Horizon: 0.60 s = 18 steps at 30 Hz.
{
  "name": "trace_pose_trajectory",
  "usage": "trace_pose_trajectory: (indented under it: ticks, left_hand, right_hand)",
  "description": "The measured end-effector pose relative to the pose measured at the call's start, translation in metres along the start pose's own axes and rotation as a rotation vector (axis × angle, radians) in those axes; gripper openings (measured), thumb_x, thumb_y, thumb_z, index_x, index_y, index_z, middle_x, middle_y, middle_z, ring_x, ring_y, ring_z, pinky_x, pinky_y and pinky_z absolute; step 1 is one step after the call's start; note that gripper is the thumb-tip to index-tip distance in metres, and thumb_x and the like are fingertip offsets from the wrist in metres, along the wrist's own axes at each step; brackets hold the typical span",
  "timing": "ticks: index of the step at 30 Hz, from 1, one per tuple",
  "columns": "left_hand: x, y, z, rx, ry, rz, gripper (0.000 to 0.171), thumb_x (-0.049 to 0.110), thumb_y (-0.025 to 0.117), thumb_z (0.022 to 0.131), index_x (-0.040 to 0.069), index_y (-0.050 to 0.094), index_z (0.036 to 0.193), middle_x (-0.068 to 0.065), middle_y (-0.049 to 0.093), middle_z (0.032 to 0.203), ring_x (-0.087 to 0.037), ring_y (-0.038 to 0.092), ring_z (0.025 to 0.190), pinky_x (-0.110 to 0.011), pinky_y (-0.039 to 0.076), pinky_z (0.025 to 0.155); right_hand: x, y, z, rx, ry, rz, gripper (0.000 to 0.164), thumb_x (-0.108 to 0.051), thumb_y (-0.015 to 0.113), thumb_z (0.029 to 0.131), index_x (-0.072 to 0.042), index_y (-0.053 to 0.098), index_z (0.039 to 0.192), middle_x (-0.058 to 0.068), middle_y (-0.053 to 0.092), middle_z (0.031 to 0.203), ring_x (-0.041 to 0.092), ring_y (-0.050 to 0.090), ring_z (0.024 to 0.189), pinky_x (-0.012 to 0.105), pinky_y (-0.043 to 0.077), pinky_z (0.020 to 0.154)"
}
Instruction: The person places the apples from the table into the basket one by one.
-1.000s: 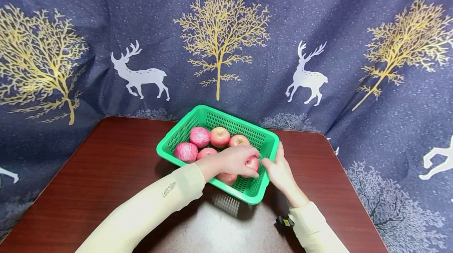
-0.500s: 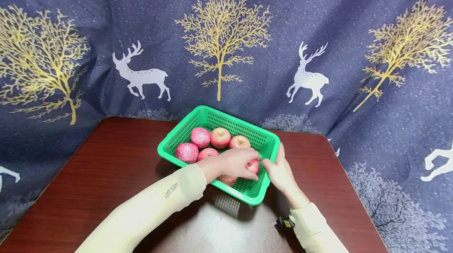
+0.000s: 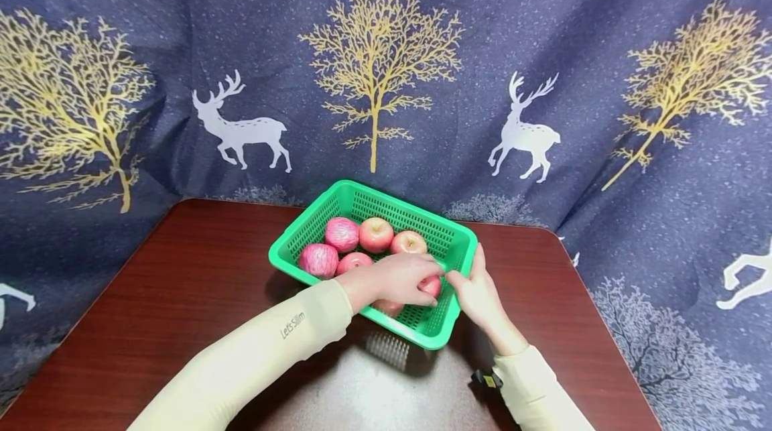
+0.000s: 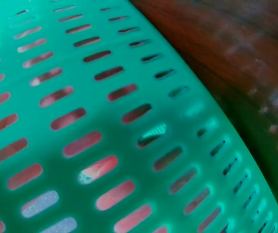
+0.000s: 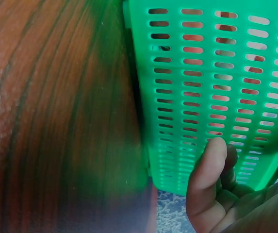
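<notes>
A green perforated plastic basket [image 3: 437, 339] holds several red apples, among them a streaked pink-red apple [image 3: 318, 260] at the left end and a paler apple [image 3: 376, 234] by the back wall. My left hand [image 3: 405, 277] reaches into the right part of the basket with fingers and thumb curled round an apple [image 3: 431, 285]. Below its wrist, another apple [image 3: 389, 306] is partly covered. With thumb over the rim, my right hand [image 3: 479, 293] grips the basket's right end. In the right wrist view its fingers [image 5: 207, 170] lie against the outer wall. The left wrist view shows mostly the slotted wall [image 4: 75, 170].
The basket stands on a reddish-brown wooden table [image 3: 199, 270], with a glossy light reflection near the front. Behind the table hangs a dark blue cloth [image 3: 434, 109] printed with deer and trees. A small black device [image 3: 486, 379] sits at the right cuff.
The head view has shifted very slightly. The left hand's grasp on the apple has shifted a little; the right hand stays on the basket's end.
</notes>
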<state>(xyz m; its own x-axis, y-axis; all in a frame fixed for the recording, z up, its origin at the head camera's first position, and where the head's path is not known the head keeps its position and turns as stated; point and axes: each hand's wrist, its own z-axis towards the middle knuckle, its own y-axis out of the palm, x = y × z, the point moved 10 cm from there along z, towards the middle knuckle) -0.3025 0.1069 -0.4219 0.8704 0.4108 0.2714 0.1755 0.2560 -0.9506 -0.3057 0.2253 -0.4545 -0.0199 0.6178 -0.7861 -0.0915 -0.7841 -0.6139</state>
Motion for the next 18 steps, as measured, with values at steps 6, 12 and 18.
trace_pose_trajectory:
  ticks: [6, 12, 18]
  left_hand:
    - [-0.0024, 0.0005, 0.0, -0.01, -0.03, 0.021, 0.055, 0.046, 0.07, 0.086, 0.015, 0.059, 0.13, 0.006, 0.059, 0.125, -0.002, 0.052, 0.112, -0.021, 0.039, 0.094]
    - [-0.003, -0.0006, -0.0005, -0.018, -0.044, 0.028, 0.058, 0.05, 0.07, 0.086, 0.016, 0.058, 0.132, 0.009, 0.058, 0.126, -0.002, 0.051, 0.113, -0.021, 0.04, 0.094]
    - [-0.0038, -0.0022, -0.0001, -0.004, -0.057, 0.041, 0.059, 0.054, 0.069, 0.086, 0.02, 0.057, 0.133, 0.006, 0.054, 0.131, -0.004, 0.047, 0.12, -0.021, 0.038, 0.096]
  right_hand:
    - [-0.0008, -0.0015, -0.0005, 0.008, -0.007, -0.004, 0.095, -0.025, 0.059, 0.088, -0.012, -0.005, 0.157, 0.025, 0.045, 0.141, 0.03, 0.054, 0.114, 0.045, 0.046, 0.093]
    - [-0.0018, -0.0015, -0.0009, 0.009, -0.012, 0.003, 0.095, -0.025, 0.059, 0.088, -0.012, -0.005, 0.157, 0.025, 0.048, 0.138, 0.03, 0.056, 0.112, 0.044, 0.047, 0.091]
    - [-0.0013, -0.0017, -0.0006, 0.012, -0.018, 0.003, 0.095, -0.024, 0.06, 0.088, -0.012, -0.004, 0.157, 0.025, 0.049, 0.136, 0.029, 0.057, 0.111, 0.044, 0.047, 0.09]
